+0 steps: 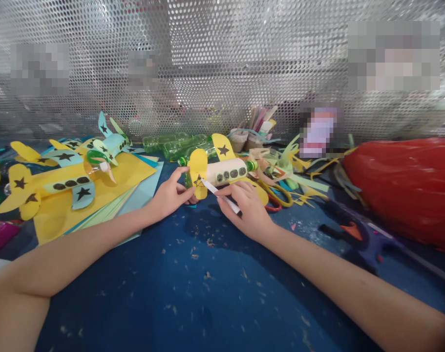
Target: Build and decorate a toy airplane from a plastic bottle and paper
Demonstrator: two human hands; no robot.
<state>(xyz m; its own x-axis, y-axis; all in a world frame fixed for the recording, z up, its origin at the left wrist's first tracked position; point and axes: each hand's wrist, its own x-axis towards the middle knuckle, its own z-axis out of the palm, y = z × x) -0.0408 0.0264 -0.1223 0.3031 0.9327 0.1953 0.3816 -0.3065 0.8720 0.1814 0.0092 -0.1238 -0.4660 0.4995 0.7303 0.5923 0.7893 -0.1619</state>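
In the middle of the head view lies a toy airplane (212,172) made from a bottle wrapped in pale paper, with yellow paper wings, black round windows and a green cap. My left hand (171,196) pinches the edge of its yellow tail piece (198,160) between thumb and fingers. A white marker (210,187) is gripped in my right hand (248,210), its tip touching a partly blackened star on the tail. One wing above carries a black star; the lower wing is partly hidden behind my right hand.
Finished-looking paper airplanes (48,186) and coloured paper sheets (137,171) lie left. Green bottles (185,146), cups of sticks (240,139), paper scraps (291,171) and scissors (283,195) sit behind. A purple glue gun (372,239) and red bag (405,188) are right.
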